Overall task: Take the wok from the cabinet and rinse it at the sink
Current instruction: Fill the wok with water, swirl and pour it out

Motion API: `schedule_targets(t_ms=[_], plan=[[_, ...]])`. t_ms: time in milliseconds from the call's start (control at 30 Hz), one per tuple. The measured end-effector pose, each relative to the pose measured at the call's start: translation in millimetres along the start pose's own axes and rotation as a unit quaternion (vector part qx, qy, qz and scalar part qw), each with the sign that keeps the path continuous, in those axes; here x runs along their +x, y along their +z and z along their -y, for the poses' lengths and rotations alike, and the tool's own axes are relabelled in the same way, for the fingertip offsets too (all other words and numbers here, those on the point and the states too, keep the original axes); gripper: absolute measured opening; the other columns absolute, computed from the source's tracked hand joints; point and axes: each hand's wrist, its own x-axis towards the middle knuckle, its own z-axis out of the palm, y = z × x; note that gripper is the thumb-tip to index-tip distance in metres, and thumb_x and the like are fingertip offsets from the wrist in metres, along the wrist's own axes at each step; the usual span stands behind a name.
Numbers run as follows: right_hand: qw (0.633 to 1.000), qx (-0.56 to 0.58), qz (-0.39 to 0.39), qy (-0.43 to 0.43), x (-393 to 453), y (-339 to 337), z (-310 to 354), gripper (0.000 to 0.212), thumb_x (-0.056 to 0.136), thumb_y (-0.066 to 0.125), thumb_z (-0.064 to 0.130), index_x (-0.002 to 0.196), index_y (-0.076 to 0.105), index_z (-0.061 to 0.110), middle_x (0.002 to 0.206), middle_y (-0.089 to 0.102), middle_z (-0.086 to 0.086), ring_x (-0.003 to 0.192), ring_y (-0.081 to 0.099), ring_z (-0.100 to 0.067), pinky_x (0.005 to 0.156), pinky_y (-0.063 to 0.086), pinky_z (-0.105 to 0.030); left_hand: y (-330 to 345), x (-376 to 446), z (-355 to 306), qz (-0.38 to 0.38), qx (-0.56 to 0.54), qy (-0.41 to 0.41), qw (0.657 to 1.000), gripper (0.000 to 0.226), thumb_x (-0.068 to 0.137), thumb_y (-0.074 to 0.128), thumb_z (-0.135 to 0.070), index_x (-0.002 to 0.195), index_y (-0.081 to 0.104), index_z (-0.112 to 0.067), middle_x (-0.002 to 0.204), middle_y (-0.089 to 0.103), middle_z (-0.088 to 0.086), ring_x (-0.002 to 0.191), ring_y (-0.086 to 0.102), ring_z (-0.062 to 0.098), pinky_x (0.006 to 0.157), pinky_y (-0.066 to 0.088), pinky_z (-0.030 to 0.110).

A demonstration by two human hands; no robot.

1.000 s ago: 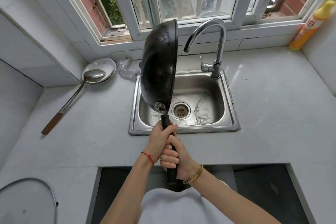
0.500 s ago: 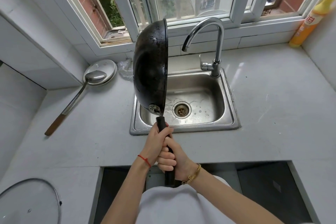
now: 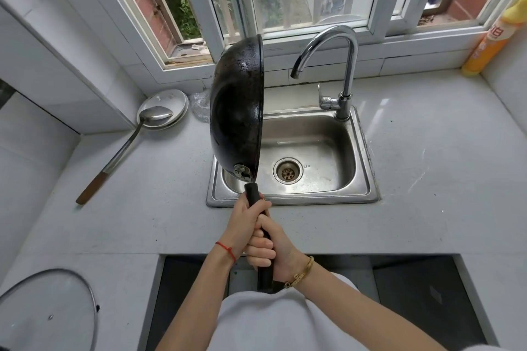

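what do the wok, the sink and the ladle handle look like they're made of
Wok: dark metal, probably carbon steel or iron; its black outside looks rough and mottled.
Sink: stainless steel, going by the brushed silvery sheen and soft reflections.
Ladle: shiny metal bowl and shaft, with a brown end that looks like wood.

The wok (image 3: 236, 111) is standing on edge, hiding its inside and covering the left part of the sink (image 3: 368, 157). Both hands are covering most of its handle (image 3: 252, 194). The bottom left edge is cutting off a glass lid (image 3: 42, 313); the right edge is cutting off a yellow bottle (image 3: 490, 43), whose label is too blurred to read.
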Motion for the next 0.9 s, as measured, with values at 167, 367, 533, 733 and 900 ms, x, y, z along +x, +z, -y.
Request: schedule_targets(t_ms=[167, 367, 533, 733, 900], plan=[[1.000, 0.001, -0.007, 0.000, 0, -1, 1, 0.059, 0.100, 0.040, 0.035, 0.043, 0.032, 0.019, 0.029, 0.033, 0.006, 0.019, 0.033, -0.006, 0.024, 0.026, -0.013, 3, 0, -1, -0.008, -0.008, 0.000, 1.000, 0.012, 0.089, 0.060, -0.010, 0.086, 0.049, -0.012, 0.063, 0.048, -0.003, 0.048, 0.046, 0.001, 0.051, 0.043, 0.016], [1.000, -0.007, -0.007, -0.005, -3, -2, 2, 0.056, 0.095, 0.048, 0.038, 0.043, 0.035, 0.019, 0.029, 0.034, 0.007, 0.020, 0.033, -0.005, 0.024, 0.025, -0.012, 4, 0, 0, 0.001, -0.001, -0.003, 1.000, 0.011, 0.089, 0.061, -0.012, 0.091, 0.050, -0.010, 0.068, 0.049, 0.000, 0.053, 0.048, 0.003, 0.054, 0.044, 0.017], [1.000, -0.004, 0.000, -0.007, -4, -2, 5, 0.052, 0.088, 0.053, 0.036, 0.043, 0.034, 0.019, 0.029, 0.034, 0.007, 0.020, 0.033, -0.005, 0.024, 0.025, -0.012, 8, 0, -1, -0.005, 0.002, -0.006, 1.000, 0.010, 0.090, 0.061, -0.013, 0.089, 0.051, -0.012, 0.067, 0.049, -0.001, 0.055, 0.047, 0.005, 0.056, 0.044, 0.020], [1.000, -0.018, 0.001, -0.010, -7, 0, 10, 0.047, 0.082, 0.055, 0.030, 0.041, 0.035, 0.020, 0.028, 0.033, 0.007, 0.019, 0.032, -0.004, 0.024, 0.023, -0.012, 12, 1, -3, -0.013, -0.005, -0.004, 1.000, 0.010, 0.089, 0.061, -0.013, 0.090, 0.051, -0.012, 0.068, 0.049, 0.000, 0.057, 0.048, 0.007, 0.057, 0.045, 0.021], [1.000, -0.018, 0.009, -0.009, -10, 0, 11, 0.048, 0.085, 0.053, 0.029, 0.041, 0.037, 0.020, 0.029, 0.035, 0.007, 0.020, 0.034, -0.005, 0.024, 0.026, -0.013, 13, 0, -5, -0.013, -0.002, 0.011, 1.000, 0.010, 0.089, 0.061, -0.012, 0.088, 0.051, -0.011, 0.067, 0.048, 0.001, 0.059, 0.048, 0.009, 0.059, 0.046, 0.021]])
